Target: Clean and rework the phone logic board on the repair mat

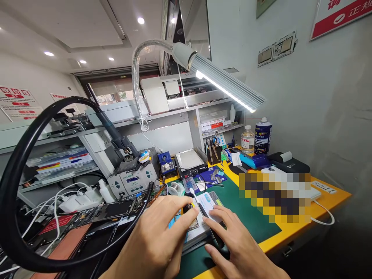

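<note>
My left hand is closed, its thumb and index finger pinched at the edge of a small circuit board; what lies between the fingertips is hidden. My right hand has its fingers curled round a dark slim tool, which slants up and left across a white packet. The board rests on a light-coloured block over the green mat, partly covered by both hands.
A thick black hose loops across the left side. Behind stand a grey soldering station, a blue iron holder and a flat heating plate. A lamp hangs above. Bottles and a spray can are at back right.
</note>
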The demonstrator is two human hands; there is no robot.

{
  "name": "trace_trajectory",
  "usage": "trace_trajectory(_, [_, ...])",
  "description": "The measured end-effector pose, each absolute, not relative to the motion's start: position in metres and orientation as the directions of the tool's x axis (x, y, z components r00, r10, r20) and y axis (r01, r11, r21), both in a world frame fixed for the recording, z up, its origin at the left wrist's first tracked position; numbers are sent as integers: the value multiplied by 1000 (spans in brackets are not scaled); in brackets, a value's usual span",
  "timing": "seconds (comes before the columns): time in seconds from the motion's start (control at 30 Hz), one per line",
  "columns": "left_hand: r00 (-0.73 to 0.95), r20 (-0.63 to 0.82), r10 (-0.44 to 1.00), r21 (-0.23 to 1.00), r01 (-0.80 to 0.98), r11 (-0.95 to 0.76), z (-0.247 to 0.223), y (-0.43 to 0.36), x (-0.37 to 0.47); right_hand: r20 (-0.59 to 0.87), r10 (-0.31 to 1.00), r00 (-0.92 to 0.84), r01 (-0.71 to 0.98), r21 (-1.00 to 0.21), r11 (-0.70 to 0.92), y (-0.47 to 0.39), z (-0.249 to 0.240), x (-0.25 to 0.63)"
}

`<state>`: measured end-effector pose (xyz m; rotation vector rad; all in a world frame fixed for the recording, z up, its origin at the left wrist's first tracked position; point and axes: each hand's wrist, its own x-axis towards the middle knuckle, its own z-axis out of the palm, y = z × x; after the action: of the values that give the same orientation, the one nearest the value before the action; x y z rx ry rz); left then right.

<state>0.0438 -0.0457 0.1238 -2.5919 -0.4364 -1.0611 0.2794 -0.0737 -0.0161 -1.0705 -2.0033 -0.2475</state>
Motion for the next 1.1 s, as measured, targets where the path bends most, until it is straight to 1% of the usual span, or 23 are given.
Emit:
trace_trajectory(0.13, [693, 716, 89, -247, 369, -896, 123, -42, 48, 752, 599, -276, 760, -210, 615, -74, -17, 280])
trace_trajectory(0.3, [685, 723, 92, -279, 410, -868, 124, -41, 61, 759, 611, -225, 724, -289, 626, -75, -15, 280])
trace_trajectory(0.4, [652, 750, 114, -245, 433, -868, 123, -41, 75, 796, 583, -165, 700, -322, 637, -77, -14, 282])
trace_trajectory(0.47, [645, 752, 139, -216, 440, -872, 123, -40, 84, 831, 550, -80, 692, -351, 631, -79, -11, 285])
trace_trajectory(0.53, [644, 749, 154, -199, 441, -875, 123, -39, 93, 847, 530, 25, 677, -404, 615, -81, -3, 288])
trace_trajectory(0.6, [643, 751, 150, -193, 431, -882, 120, -38, 101, 840, 535, 90, 634, -463, 620, -82, 8, 291])
trace_trajectory(0.7, [622, 772, 136, -175, 413, -894, 111, -36, 112, 833, 543, 104, 542, -505, 672, -81, 23, 291])
trace_trajectory(0.77, [588, 799, 126, -157, 406, -900, 104, -34, 117, 840, 530, 118, 513, -509, 691, -80, 28, 291])
trace_trajectory(0.93, [601, 791, 112, -160, 380, -911, 93, -30, 125, 850, 506, 146, 517, -501, 694, -80, 30, 291])
trace_trajectory(1.03, [574, 807, 140, -103, 371, -923, 89, -26, 129, 845, 515, 145, 541, -504, 674, -80, 30, 293])
trace_trajectory(1.1, [587, 796, 147, -81, 344, -935, 88, -25, 129, 827, 537, 168, 568, -526, 633, -79, 27, 297])
